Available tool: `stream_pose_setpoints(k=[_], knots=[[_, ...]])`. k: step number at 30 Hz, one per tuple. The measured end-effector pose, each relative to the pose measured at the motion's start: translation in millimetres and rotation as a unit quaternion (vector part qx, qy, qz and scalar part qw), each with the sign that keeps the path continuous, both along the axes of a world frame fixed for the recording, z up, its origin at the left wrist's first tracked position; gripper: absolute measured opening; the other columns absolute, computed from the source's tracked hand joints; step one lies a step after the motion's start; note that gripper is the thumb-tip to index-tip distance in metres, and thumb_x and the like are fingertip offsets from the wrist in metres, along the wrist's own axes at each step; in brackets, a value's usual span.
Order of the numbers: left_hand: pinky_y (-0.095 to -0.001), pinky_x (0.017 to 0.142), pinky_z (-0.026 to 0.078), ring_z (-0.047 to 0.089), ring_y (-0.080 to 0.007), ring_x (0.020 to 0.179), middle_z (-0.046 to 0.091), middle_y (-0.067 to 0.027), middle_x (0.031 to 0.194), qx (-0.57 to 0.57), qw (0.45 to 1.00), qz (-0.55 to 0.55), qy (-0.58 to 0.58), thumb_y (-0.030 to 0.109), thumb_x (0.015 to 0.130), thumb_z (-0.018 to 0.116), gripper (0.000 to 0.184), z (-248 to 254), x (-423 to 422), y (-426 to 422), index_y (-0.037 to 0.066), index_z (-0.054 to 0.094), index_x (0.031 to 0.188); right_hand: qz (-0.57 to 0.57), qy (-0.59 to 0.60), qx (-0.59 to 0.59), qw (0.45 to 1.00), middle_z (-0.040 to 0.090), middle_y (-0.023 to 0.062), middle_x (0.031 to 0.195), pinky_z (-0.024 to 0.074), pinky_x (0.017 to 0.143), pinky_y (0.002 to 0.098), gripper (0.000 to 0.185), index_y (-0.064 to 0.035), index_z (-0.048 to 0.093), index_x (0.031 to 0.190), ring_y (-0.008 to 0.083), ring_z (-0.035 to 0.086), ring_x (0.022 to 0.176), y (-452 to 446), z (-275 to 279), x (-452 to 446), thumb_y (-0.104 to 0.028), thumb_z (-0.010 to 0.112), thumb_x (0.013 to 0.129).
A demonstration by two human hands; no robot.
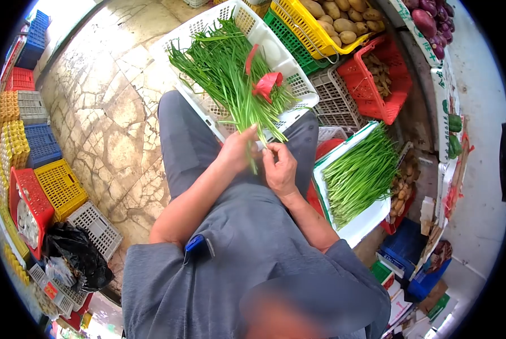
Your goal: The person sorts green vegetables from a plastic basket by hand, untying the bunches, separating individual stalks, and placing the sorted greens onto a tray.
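A white plastic basket [295, 85] rests across my knees with a loose heap of green garlic chives [213, 68] in it. A red strip [268, 86] lies on top of the heap. My left hand [239, 150] is closed around the lower stalks of some chives, whose leaves reach up over the basket's near edge. Close beside it, my right hand [281, 169] pinches at the pale stalk ends, thumb and forefinger together. A few stalk tips hang below my left hand.
To my right, a white foam box [366, 223] holds neatly lined-up chives [361, 172]. Beyond it stand a red basket [401, 85] and a yellow crate of potatoes [343, 22]. Stacked crates [61, 189], egg trays [12, 144] and a black plastic bag [80, 254] line the left side.
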State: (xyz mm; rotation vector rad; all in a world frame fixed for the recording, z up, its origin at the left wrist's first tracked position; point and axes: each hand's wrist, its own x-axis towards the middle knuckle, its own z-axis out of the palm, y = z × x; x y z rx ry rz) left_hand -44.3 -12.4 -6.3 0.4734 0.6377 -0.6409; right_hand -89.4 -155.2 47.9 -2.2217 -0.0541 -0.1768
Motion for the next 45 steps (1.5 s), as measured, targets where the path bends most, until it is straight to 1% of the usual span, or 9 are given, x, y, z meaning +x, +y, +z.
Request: stream_pose_setpoints(k=[10, 16, 24, 27, 30, 31, 34, 40, 45], knots=[[-0.0277, 0.049, 0.046, 0.052, -0.0129, 0.059, 0.069, -0.0098, 0.097, -0.012, 1.000, 0.018, 0.009, 0.026, 0.100, 0.060, 0.021, 9.8, 6.7, 14.4, 0.009, 0.061, 0.112, 0.065, 0.001, 0.005, 0.998, 0.065, 0.0154, 0.095, 0.0512, 0.077, 0.0443, 0.016, -0.0022, 0.062, 0.099, 0.0371, 0.063, 0.087, 11.2, 4.3, -2.3, -0.004, 0.067, 0.083], [-0.0258, 0.049, 0.046, 0.053, -0.0127, 0.061, 0.066, -0.0066, 0.090, 0.009, 0.995, 0.043, 0.092, 0.024, 0.100, 0.061, 0.019, 5.5, 4.7, 13.1, 0.008, 0.062, 0.111, 0.089, -0.057, -0.054, 0.993, 0.064, 0.0131, 0.097, 0.0482, 0.088, 0.0490, 0.018, -0.0043, 0.063, 0.097, 0.0358, 0.062, 0.092, 9.7, -4.9, -2.8, -0.002, 0.068, 0.080], [-0.0292, 0.057, 0.051, 0.059, -0.0142, 0.070, 0.065, -0.0045, 0.088, 0.049, 0.999, 0.019, 0.012, 0.019, 0.098, 0.064, 0.029, -4.7, 8.1, 12.9, 0.008, 0.063, 0.125, 0.171, -0.052, -0.090, 0.980, 0.062, 0.0115, 0.101, 0.0464, 0.098, 0.0501, 0.021, -0.0052, 0.066, 0.101, 0.0355, 0.060, 0.094, 15.0, 6.7, -4.9, -0.002, 0.068, 0.080], [-0.0326, 0.065, 0.054, 0.061, -0.0160, 0.076, 0.065, -0.0046, 0.090, 0.006, 1.000, 0.022, -0.001, 0.017, 0.098, 0.064, 0.031, -0.7, 6.1, 18.0, 0.008, 0.062, 0.127, 0.175, -0.050, -0.051, 0.982, 0.065, 0.0107, 0.102, 0.0485, 0.096, 0.0463, 0.023, -0.0028, 0.066, 0.106, 0.0328, 0.063, 0.095, 13.6, 19.7, -5.6, -0.003, 0.067, 0.083], [-0.0359, 0.068, 0.055, 0.063, -0.0184, 0.079, 0.066, -0.0046, 0.094, -0.029, 0.999, 0.021, -0.003, 0.016, 0.097, 0.063, 0.032, 0.7, 4.8, 18.8, 0.008, 0.061, 0.128, 0.041, 0.126, 0.118, 0.984, 0.068, 0.0159, 0.104, 0.0513, 0.090, 0.0414, 0.028, 0.0009, 0.064, 0.113, 0.0320, 0.067, 0.097, 6.0, 13.4, -11.3, -0.011, 0.066, 0.088], [-0.0369, 0.069, 0.056, 0.063, -0.0193, 0.080, 0.066, -0.0046, 0.095, -0.037, 0.999, 0.021, -0.003, 0.016, 0.097, 0.063, 0.032, 2.6, 5.1, 17.8, 0.008, 0.061, 0.129, -0.007, 0.160, 0.148, 0.976, 0.071, 0.0193, 0.101, 0.0538, 0.081, 0.0375, 0.027, 0.0032, 0.065, 0.111, 0.0304, 0.070, 0.092, 1.6, -4.0, -8.9, -0.014, 0.064, 0.091], [-0.0389, 0.073, 0.056, 0.064, -0.0216, 0.085, 0.066, -0.0048, 0.100, -0.017, 1.000, -0.010, -0.013, 0.015, 0.097, 0.063, 0.031, 18.3, 5.7, 17.8, 0.009, 0.061, 0.128, 0.073, 0.072, 0.047, 0.994, 0.072, 0.0197, 0.098, 0.0535, 0.081, 0.0368, 0.026, 0.0035, 0.068, 0.107, 0.0294, 0.070, 0.091, -11.0, -18.1, 8.0, -0.016, 0.066, 0.090], [-0.0434, 0.079, 0.058, 0.065, -0.0229, 0.096, 0.066, -0.0060, 0.109, -0.008, 0.999, -0.010, -0.037, 0.014, 0.097, 0.063, 0.029, 10.1, 3.5, 18.2, 0.006, 0.062, 0.126, 0.036, 0.080, 0.066, 0.994, 0.070, 0.0184, 0.086, 0.0527, 0.069, 0.0387, 0.017, -0.0010, 0.070, 0.094, 0.0315, 0.070, 0.078, 8.6, -18.7, 17.5, -0.017, 0.068, 0.089], [-0.0430, 0.078, 0.058, 0.067, -0.0238, 0.092, 0.067, -0.0057, 0.106, 0.000, 0.999, -0.011, -0.040, 0.014, 0.098, 0.062, 0.028, 15.0, 4.1, 17.1, 0.006, 0.062, 0.125, 0.008, 0.045, 0.040, 0.998, 0.069, 0.0186, 0.084, 0.0513, 0.068, 0.0392, 0.017, 0.0000, 0.067, 0.092, 0.0317, 0.067, 0.074, 10.5, -32.0, 14.6, -0.016, 0.067, 0.090]])
